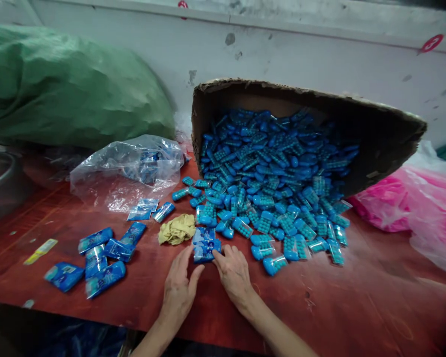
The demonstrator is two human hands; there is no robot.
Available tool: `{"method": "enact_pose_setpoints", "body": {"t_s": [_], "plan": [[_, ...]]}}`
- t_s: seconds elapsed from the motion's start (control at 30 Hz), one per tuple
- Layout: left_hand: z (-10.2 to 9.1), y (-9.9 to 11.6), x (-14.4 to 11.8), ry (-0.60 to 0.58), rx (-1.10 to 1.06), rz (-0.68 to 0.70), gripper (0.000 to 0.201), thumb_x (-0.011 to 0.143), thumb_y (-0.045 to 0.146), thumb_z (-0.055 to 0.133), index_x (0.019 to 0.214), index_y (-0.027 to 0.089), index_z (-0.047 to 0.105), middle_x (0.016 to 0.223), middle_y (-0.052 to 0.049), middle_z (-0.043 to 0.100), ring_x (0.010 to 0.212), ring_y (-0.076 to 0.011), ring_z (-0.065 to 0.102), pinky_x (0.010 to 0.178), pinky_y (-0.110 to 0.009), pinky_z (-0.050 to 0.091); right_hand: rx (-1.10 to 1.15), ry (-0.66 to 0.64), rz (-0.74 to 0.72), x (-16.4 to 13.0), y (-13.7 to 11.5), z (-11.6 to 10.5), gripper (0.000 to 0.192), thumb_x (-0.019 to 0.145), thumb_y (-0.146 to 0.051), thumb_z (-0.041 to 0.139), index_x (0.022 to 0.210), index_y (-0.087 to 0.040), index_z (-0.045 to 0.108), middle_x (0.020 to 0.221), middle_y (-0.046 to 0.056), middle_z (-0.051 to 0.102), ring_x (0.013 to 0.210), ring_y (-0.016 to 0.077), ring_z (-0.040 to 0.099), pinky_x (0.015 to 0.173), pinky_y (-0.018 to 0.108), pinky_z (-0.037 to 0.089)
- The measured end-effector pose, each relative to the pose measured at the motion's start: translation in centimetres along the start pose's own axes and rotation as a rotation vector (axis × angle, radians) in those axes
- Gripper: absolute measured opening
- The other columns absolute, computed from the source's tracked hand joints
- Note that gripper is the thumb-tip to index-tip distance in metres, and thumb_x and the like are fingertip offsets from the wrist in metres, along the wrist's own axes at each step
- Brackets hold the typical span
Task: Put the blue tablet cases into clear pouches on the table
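Observation:
On the red table lies a flat blue printed packet [207,251], between my two hands. My left hand [180,282] is at its left edge, fingers stretched and thumb held apart, with nothing in its grasp. The fingers of my right hand [235,273] are bent and close on the packet's right edge. Another blue printed piece [204,234] lies just behind, touching the packet. A crumpled yellowish cloth or glove [177,229] is beyond my left hand. To the right starts a heap of blue containers with teal beads [260,201].
A tipped cardboard box [386,134] spills the heap forward. At left lie several blue printed packs [106,280] and a yellow-and-white strip [40,251]. Behind are a clear plastic bag [96,173] and a large green sack [70,89]; pink plastic bags [386,203] stand right.

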State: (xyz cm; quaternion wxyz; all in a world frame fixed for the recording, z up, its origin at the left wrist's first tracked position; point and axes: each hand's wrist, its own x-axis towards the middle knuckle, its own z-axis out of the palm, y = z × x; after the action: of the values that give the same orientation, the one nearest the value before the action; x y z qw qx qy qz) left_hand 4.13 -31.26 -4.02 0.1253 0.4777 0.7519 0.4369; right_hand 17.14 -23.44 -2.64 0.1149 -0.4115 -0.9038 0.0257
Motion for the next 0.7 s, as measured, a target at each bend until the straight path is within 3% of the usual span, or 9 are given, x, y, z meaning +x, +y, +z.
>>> {"method": "enact_pose_setpoints", "body": {"t_s": [0.07, 0.13, 0.23, 0.33, 0.43, 0.53, 0.6, 0.7], "plan": [[-0.3, 1.1, -0.1, 0.046, -0.244, -0.309, 0.053, 0.069, 0.038, 0.057, 0.115, 0.016, 0.046, 0.098, -0.012, 0.063, 0.077, -0.0211, 0.061, 0.065, -0.034, 0.049, 0.042, 0.042, 0.011, -0.3, -0.1, -0.5, 0.02, 0.086, -0.024, 0.045, 0.099, -0.027, 0.06, 0.078, 0.004, 0.056, 0.073, 0.019, 0.047, 0.062, 0.029, 0.033], [-0.4, 2.1, -0.1, -0.006, -0.474, -0.556, 0.057, 0.063, 0.042, 0.062, 0.109, 0.013, 0.049, 0.08, -0.007, 0.064, 0.057, -0.0153, 0.057, 0.046, -0.026, 0.043, 0.099, 0.098, 0.024, -0.9, -0.3, -0.9, 0.022, 0.086, -0.024, 0.045, 0.102, -0.026, 0.06, 0.076, 0.005, 0.056, 0.071, 0.0189, 0.047, 0.062, 0.029, 0.033], [-0.1, 3.1, -0.1, -0.148, -0.752, -0.731, 0.044, 0.057, 0.041, 0.066, 0.088, 0.012, 0.059, 0.067, -0.003, 0.062, 0.05, -0.0102, 0.052, 0.041, -0.02, 0.036, 0.215, 0.165, 0.017, -2.0, -0.9, -1.1, 0.024, 0.087, -0.023, 0.043, 0.104, -0.025, 0.06, 0.077, 0.005, 0.056, 0.071, 0.0186, 0.047, 0.063, 0.029, 0.036], [0.4, 3.4, -0.1, -0.152, -0.858, -0.792, 0.033, 0.056, 0.04, 0.068, 0.071, 0.011, 0.062, 0.061, -0.003, 0.062, 0.049, -0.0092, 0.051, 0.043, -0.02, 0.035, 0.435, 0.174, 0.045, -2.4, -1.1, -1.0, 0.029, 0.084, -0.023, 0.047, 0.112, -0.024, 0.055, 0.086, 0.006, 0.056, 0.078, 0.0191, 0.049, 0.068, 0.029, 0.04], [0.7, 3.1, -0.2, -0.121, -0.767, -0.737, 0.031, 0.056, 0.04, 0.068, 0.067, 0.011, 0.063, 0.055, -0.002, 0.061, 0.046, -0.0092, 0.05, 0.043, -0.021, 0.034, 0.786, 0.146, 0.21, -1.8, -0.8, -0.9, 0.04, 0.078, -0.026, 0.054, 0.117, -0.02, 0.049, 0.089, 0.005, 0.055, 0.075, 0.0159, 0.051, 0.068, 0.026, 0.042], [1.0, 2.9, -0.3, -0.102, -0.675, -0.709, 0.032, 0.056, 0.04, 0.068, 0.061, 0.01, 0.061, 0.048, -0.001, 0.058, 0.041, -0.0085, 0.047, 0.04, -0.021, 0.034, 1.016, 0.055, 0.315, -0.9, -0.6, -0.8, 0.017, 0.077, -0.027, 0.052, 0.086, -0.017, 0.063, 0.07, -0.001, 0.055, 0.061, 0.0117, 0.048, 0.058, 0.02, 0.041], [1.0, 2.9, -0.3, -0.109, -0.715, -0.753, 0.032, 0.055, 0.04, 0.068, 0.06, 0.01, 0.059, 0.046, -0.001, 0.058, 0.04, -0.0098, 0.049, 0.039, -0.021, 0.036, 1.04, 0.03, 0.33, -0.5, -0.8, -0.6, 0.022, 0.078, -0.029, 0.05, 0.065, -0.016, 0.061, 0.059, -0.003, 0.051, 0.057, 0.0104, 0.045, 0.052, 0.019, 0.037], [0.8, 2.9, -0.3, -0.186, -0.842, -0.832, 0.031, 0.053, 0.037, 0.07, 0.063, 0.011, 0.057, 0.046, -0.001, 0.058, 0.041, -0.0122, 0.053, 0.04, -0.023, 0.041, 1.005, 0.029, 0.36, -0.1, -1.1, -0.1, 0.031, 0.08, -0.033, 0.046, 0.056, -0.016, 0.054, 0.051, -0.005, 0.044, 0.05, 0.0091, 0.039, 0.046, 0.018, 0.031]]}}
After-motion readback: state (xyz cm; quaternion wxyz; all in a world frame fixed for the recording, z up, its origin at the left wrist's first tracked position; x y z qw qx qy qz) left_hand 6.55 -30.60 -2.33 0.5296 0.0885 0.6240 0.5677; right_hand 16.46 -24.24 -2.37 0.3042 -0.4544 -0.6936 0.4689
